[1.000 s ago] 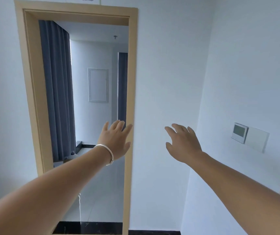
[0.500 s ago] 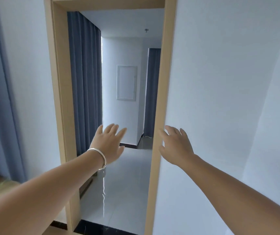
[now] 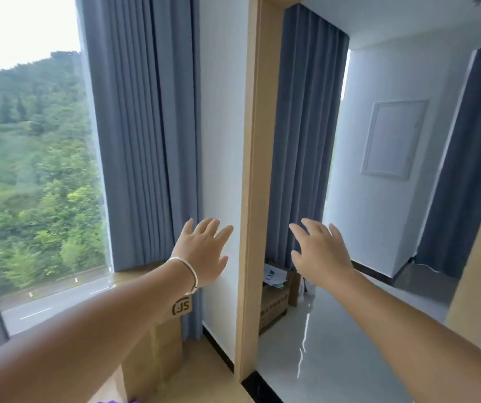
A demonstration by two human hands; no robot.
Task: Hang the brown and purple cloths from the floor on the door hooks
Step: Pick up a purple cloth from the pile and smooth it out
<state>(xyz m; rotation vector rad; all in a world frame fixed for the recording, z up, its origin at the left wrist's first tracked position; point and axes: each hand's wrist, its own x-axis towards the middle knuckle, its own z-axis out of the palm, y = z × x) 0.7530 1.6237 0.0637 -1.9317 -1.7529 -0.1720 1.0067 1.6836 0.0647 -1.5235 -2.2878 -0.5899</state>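
Head view. A large window [image 3: 29,170] at left looks onto a wooded slope and a road; grey-blue curtains [image 3: 140,135] hang beside it, ending at a wooden sill [image 3: 134,274]. A narrow white wall strip [image 3: 221,141] separates the curtains from the light wooden door frame [image 3: 253,184], which rises through the middle of the picture. Below the left forearm a cardboard box [image 3: 157,353] marked "JS" stands on the floor against the curtain hem. Through the doorway: a second curtain [image 3: 306,135], a smaller printed carton [image 3: 274,306] with papers on top, glossy grey floor tiles [image 3: 335,344], and a white wall panel [image 3: 393,138] on the far wall.

Both arms reach forward, palms away. The left hand [image 3: 204,251], with a silver bangle [image 3: 186,271] at the wrist, has its fingers straight and spread in front of the wall strip, holding nothing. The right hand [image 3: 317,254] is likewise spread and empty, in front of the doorway.

Of the task's things, only a small purple scrap [image 3: 117,400], apparently the purple cloth, shows at the bottom edge on the floor by the box; its shape cannot be told. The brown cloth and the hooks are out of view.

Compared with half a second earlier, the view has swung left: the window has come into sight and the door frame now lies centre-right; the hands keep the same spread pose.
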